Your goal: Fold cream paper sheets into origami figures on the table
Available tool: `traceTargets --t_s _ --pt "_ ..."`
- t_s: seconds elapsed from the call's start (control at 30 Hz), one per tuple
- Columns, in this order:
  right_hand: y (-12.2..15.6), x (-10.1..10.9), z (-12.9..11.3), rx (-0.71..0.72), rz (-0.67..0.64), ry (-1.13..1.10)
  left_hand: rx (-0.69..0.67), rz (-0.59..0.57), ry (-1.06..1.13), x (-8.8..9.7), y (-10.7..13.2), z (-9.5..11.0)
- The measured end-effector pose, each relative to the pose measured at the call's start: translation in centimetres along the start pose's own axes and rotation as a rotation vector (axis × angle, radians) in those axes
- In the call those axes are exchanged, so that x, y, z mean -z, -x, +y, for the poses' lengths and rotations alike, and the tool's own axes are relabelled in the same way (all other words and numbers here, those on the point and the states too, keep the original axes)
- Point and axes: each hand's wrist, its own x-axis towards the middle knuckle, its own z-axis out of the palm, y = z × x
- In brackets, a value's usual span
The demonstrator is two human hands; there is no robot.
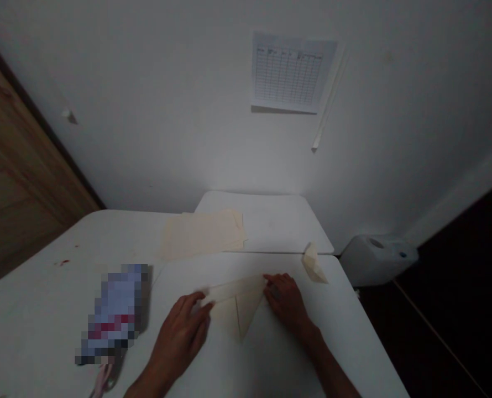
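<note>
A sheet of cream paper folded into a pointed shape (238,305) lies on the white table (246,354) in front of me, its long folded band on top. My left hand (180,337) grips the band's left end, and my right hand (285,301) holds its right end. Beyond my right hand sits a small folded cream paper piece (312,264). A stack of similar cream sheets (202,235) lies farther ahead. Left of my left hand lies a pixelated, blurred object (113,312), which I cannot identify.
A second white table (266,221) adjoins the far edge. A printed grid sheet (291,72) is fixed to the white wall. A white plastic container (376,260) stands beyond the right table edge, and a wooden door (17,160) is at left. Small red marks (63,262) stain the table.
</note>
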Motion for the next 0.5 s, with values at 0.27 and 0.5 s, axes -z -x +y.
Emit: traceTargets --t_s 0.27,0.5 --pt "0.1 -0.1 -0.1 -0.054 0.031 -0.129 -0.043 -0.122 0.096 -2.3 -2.2 6.1" --pt "-0.5 -0.3 -0.1 -0.114 -0.005 -0.153 -0.054 -0.187 0.049 -3.1 -2.0 4.9"
